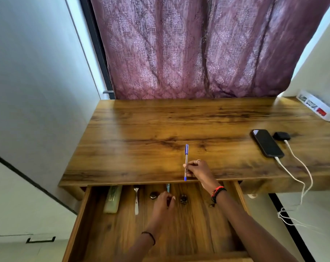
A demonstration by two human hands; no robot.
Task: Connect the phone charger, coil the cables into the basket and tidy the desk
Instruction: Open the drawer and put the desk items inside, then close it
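Wooden desk stood vs. a purple patterned curtain, white walls either side. Its drawer was pulled out toward the near side. R hand was over the desk's near edge, thumb & fingers curled round a blue pen, pinching it at the lower barrel; cap end pointed far, other blue end sat right at the desk edge. Ring on one finger, red & black bracelets on that wrist. L hand reached down into the drawer's middle, fingers bent w/ tips toward the drawer floor; motion blur there, so couldn't tell if it had hold of anything. Thin black band on that wrist. In the drawer, left to right: pale green case, fork, small dark round item, then just right of the L hand a dark lumpy item. A teal item poked out from under the desktop at the drawer's far end. Phone lay face up on the desk's right side, screen dark, w/ a white charger cable plugged into its near end. Cable ran off the near-right desk edge & hung in loose loops below. A 2nd white lead went to a small black item just right of the phone. White box sat at the far right corner.
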